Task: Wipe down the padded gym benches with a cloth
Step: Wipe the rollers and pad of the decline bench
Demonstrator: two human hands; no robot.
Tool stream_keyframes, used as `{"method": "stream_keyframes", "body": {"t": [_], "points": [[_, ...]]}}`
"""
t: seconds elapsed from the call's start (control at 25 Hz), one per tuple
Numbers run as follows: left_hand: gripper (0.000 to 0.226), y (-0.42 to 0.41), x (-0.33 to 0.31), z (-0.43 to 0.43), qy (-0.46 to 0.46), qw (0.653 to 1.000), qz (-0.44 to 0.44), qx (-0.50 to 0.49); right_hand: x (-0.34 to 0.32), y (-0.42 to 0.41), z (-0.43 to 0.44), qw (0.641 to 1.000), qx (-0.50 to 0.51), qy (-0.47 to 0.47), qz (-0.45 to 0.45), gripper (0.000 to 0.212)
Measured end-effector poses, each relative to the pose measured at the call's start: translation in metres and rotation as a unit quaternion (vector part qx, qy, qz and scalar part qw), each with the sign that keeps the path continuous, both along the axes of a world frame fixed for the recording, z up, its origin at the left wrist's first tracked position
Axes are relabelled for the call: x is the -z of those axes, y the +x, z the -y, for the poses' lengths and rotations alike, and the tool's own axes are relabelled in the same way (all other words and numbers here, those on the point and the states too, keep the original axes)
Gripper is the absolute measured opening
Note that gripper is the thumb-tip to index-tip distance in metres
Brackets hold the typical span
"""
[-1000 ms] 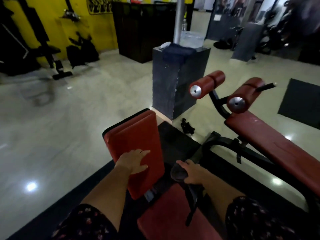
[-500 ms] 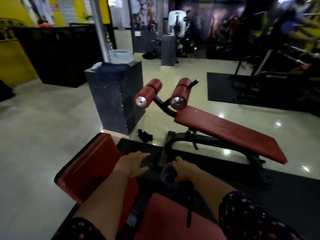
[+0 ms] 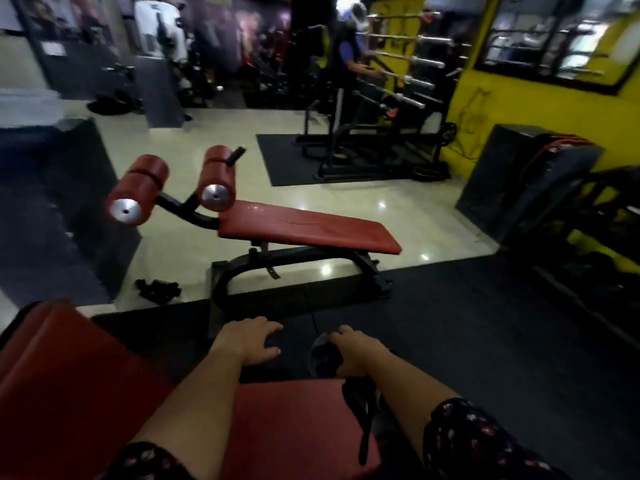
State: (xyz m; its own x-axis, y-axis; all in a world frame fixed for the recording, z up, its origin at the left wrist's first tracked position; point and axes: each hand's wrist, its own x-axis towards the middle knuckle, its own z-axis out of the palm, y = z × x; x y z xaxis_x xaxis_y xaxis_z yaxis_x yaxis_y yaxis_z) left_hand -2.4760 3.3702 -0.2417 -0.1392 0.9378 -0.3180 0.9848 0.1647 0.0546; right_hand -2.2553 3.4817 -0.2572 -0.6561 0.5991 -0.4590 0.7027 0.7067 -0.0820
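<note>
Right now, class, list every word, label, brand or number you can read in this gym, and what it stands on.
No text is readable.
White sign on the far-left dark panel: too blurred.
Wall posters: too blurred.
Yellow wall: a line drawing, no letters visible.
Red bench pad: no label visible.
Dark cloth in the right hand: no print visible.

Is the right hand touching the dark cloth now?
Touching. The head view shows the right hand with its fingers curled round the dark cloth; the cloth's loose end hangs below the wrist.
</note>
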Motion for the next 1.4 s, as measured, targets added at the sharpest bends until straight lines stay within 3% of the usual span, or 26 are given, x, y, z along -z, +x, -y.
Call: {"method": "stream_keyframes", "body": {"t": [0.24, 0.56, 1.08, 1.4], "points": [[0.061, 0.084, -0.012, -0.072, 0.012, 0.992, 0.001, 0.128, -0.005, 0.117, -0.014, 0.982, 0.185, 0.012, -0.040, 0.076], [0.059, 0.225, 0.003, -0.150, -0.003, 0.967, 0.019, 0.254, 0.009, 0.297, -0.035, 0.912, 0.400, -0.019, -0.087, 0.066], [0.057, 0.501, 0.033, -0.242, -0.032, 0.910, 0.056, 0.409, 0.040, 0.519, -0.045, 0.873, 0.482, -0.051, -0.049, 0.072], [0.059, 0.581, 0.055, -0.287, -0.062, 0.860, 0.017, 0.507, 0.056, 0.589, -0.025, 0.821, 0.565, -0.051, -0.056, 0.075]]}}
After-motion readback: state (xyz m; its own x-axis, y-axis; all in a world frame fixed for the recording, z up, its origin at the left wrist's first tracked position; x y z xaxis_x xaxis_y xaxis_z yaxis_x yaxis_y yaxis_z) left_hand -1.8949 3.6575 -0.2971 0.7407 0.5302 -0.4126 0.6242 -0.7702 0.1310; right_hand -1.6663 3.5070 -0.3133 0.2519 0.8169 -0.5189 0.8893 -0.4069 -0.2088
